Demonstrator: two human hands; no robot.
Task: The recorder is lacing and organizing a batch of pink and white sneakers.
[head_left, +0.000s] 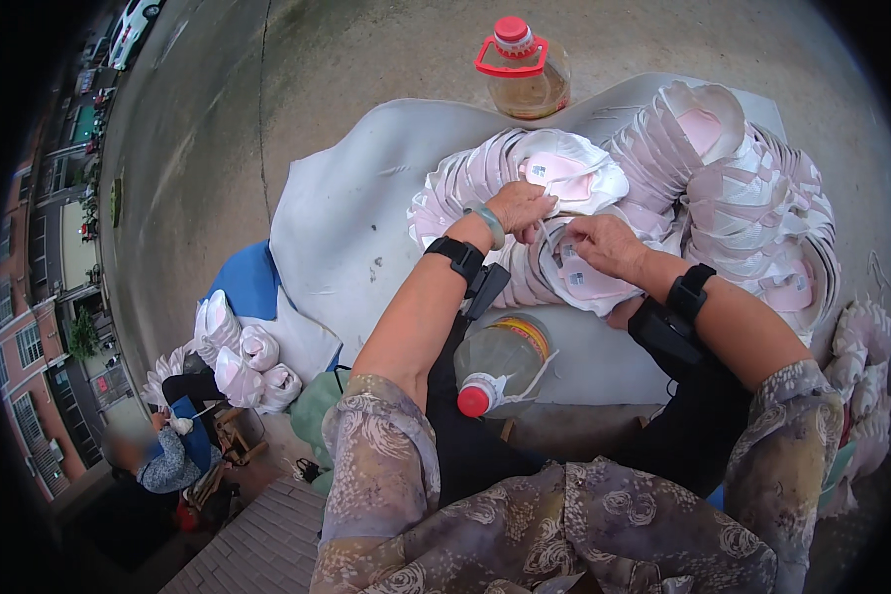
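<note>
Stacks of white and pale pink shoe uppers lie nested on a pale sheet. My left hand, with a bangle at the wrist, is closed in a pinch on a thin white lace above one shoe upper. Just to its right, my right hand bends over a nearer shoe upper, its thumb and fingers closed at the lace. The fingertips partly hide the lace between the hands. Both uppers have pink insides with small printed labels.
Another stack of shoe uppers rises to the right on the pale sheet. One large plastic bottle stands beyond the sheet; another bottle lies between my forearms. A seated person works at the lower left beside bundled uppers.
</note>
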